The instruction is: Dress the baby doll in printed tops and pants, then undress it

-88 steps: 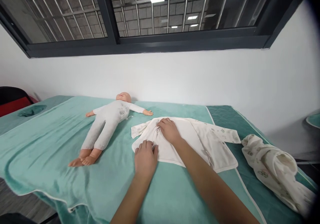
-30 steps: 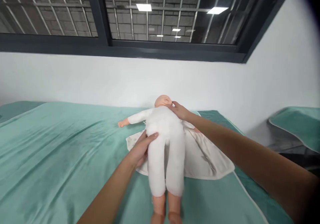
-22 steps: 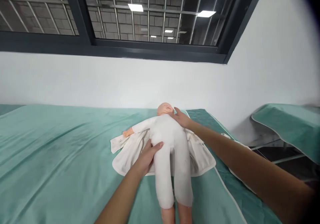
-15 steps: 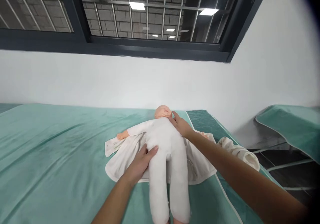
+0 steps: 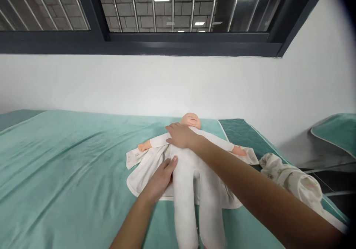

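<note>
A baby doll (image 5: 185, 160) with a white cloth body lies on its back, head toward the wall and arms spread. Beneath it a white baby garment (image 5: 141, 178) is laid open, its sleeves under the doll's arms. My left hand (image 5: 162, 176) holds the doll's side near the hip, thumb on top; its other fingers are partly hidden. Across the doll's upper chest, by the shoulder on the left of the view, lies my right hand (image 5: 180, 135), open with fingers extended. My right forearm covers part of the doll's torso.
The doll is on a bed with a green sheet (image 5: 83, 167). A rolled patterned white cloth (image 5: 294, 178) lies at the right by the bed's edge. Behind are a white wall (image 5: 139, 86) and a dark-framed window (image 5: 191, 43). Another green-covered surface (image 5: 336, 134) stands farther right.
My right hand has moved left from beside the doll's neck to the opposite shoulder. My left hand stays at the hip. The whole view has shifted slightly.
</note>
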{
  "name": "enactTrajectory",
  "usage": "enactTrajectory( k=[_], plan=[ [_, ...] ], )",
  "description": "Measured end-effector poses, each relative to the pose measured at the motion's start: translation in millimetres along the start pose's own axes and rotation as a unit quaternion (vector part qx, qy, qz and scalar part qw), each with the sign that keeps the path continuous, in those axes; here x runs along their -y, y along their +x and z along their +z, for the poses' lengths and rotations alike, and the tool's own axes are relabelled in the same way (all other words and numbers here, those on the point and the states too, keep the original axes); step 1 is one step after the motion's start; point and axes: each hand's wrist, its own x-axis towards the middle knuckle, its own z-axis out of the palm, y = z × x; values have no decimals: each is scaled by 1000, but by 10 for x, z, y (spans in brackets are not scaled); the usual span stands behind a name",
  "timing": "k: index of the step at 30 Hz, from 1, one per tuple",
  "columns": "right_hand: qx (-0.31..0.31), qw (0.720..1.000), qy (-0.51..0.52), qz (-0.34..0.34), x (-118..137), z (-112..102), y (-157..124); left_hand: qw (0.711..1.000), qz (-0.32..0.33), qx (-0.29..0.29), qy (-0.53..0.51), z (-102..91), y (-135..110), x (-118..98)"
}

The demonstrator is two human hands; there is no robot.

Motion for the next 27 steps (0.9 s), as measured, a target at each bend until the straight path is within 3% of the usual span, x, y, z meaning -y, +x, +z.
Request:
enactTrajectory(
  k=[3, 5, 7, 9, 12, 14, 17, 19, 24, 27],
  plan=[
    [44, 999, -10, -5, 176, 152, 286, 995, 29, -63, 75, -27, 0, -25],
    [63, 998, -9, -9, 215, 234, 365, 977, 85, -128, 151, -90, 10, -16],
    [61, 998, -4, -11, 201, 270, 349, 934, 156, -188, 262, -185, 41, 6],
    [43, 999, 2, -10, 151, 254, 268, 869, 184, -240, 391, -289, 110, 16],
    [-4, 1000, 29, -8, 72, 190, 114, 782, 135, -284, 537, -410, 284, -24],
    [-40, 997, 58, -16, 50, 170, 41, 756, 95, -272, 587, -453, 412, -74],
    [-70, 994, 71, -38, 76, 196, 0, 746, 62, -260, 610, -485, 543, -113],
    [-75, 995, 53, -48, 115, 226, -1, 750, 78, -274, 596, -508, 570, -101],
    [-76, 996, 32, -41, 161, 214, -27, 828, 132, -359, 410, -619, 528, -62],
    [-66, 997, 17, -44, 127, 168, -66, 836, 126, -397, 357, -683, 501, -72]
  ],
)
